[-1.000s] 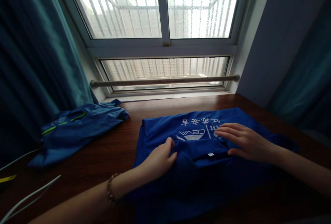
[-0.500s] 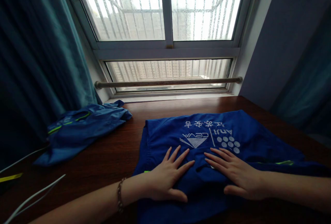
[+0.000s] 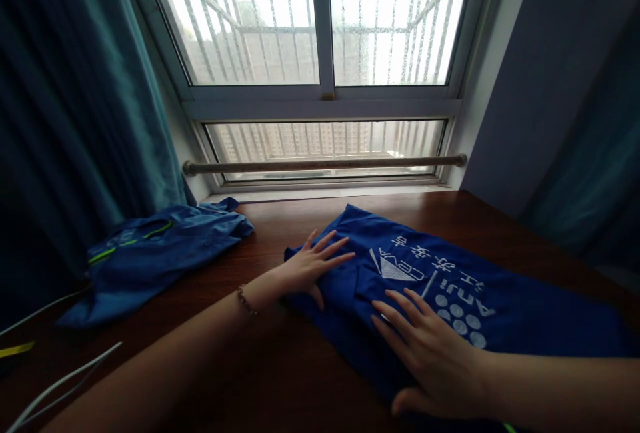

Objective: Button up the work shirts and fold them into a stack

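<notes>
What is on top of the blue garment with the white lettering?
The left hand and right hand, spread open, are over the blue garment. White lettering shows beside the right hand. Fabric directly beneath both hands is hidden.

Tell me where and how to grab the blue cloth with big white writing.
Pinch the blue cloth by its far corner, probably from the window side: that corner is pointed, and neither the left hand nor the right hand covers it.

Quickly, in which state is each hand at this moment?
Left hand: open, spread over the blue shirt.
Right hand: open, also spread over the blue shirt.
</notes>
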Demonstrator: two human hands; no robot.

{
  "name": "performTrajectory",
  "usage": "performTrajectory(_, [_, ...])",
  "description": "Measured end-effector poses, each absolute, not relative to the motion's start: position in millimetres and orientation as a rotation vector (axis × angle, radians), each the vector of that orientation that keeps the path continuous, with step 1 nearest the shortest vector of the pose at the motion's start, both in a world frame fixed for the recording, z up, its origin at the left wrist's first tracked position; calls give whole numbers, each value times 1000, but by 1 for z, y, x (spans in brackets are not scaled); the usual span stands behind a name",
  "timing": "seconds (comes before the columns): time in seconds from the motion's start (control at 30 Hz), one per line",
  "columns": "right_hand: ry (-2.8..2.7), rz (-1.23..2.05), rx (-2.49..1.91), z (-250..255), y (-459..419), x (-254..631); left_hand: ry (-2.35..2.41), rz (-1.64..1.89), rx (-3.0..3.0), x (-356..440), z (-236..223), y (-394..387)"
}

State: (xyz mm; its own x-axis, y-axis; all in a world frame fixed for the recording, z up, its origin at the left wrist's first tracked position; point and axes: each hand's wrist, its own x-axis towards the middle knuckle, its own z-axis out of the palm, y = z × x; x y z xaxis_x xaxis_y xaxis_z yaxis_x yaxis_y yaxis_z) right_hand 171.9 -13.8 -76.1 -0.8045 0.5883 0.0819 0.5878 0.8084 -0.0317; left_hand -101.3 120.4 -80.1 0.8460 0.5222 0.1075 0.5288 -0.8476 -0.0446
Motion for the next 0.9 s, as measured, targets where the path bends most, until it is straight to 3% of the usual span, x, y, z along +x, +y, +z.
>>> performTrajectory(0.23, [-2654,219,-1440,-107,5,147,-1328,-333,-2487,-125,-128,153])
performTrajectory(0.43, [-2546,129,-1682,-118,48,164,-1365,-622,-2316,-124,-135,129])
performTrajectory(0.9, [-1971,-25,-2458,-146,179,341,-1374,-654,-2500,-129,-137,130])
